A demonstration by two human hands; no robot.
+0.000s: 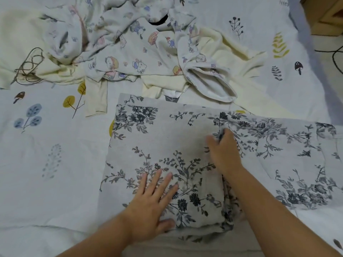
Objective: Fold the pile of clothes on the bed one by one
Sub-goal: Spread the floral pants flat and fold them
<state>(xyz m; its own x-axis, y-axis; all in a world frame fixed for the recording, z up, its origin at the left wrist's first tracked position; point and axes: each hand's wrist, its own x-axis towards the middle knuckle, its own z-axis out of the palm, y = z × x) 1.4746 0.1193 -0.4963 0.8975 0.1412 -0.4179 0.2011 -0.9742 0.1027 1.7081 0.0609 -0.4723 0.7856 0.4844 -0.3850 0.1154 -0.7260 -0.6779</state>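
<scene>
A grey cloth with dark floral print lies spread on the bed in front of me, part of it doubled over itself. My left hand presses flat on its near left part, fingers straight. My right hand reaches across the cloth's middle and pinches a fold edge near its upper right; its fingertips are blurred. Beyond the cloth lies a crumpled pile: a pale garment with cartoon prints on top of cream-coloured clothes.
The bed has a white sheet printed with leaves and mushrooms. A brown cord coils at the pile's left. At the far right the bed ends, with a wooden piece of furniture and a black cable on the floor.
</scene>
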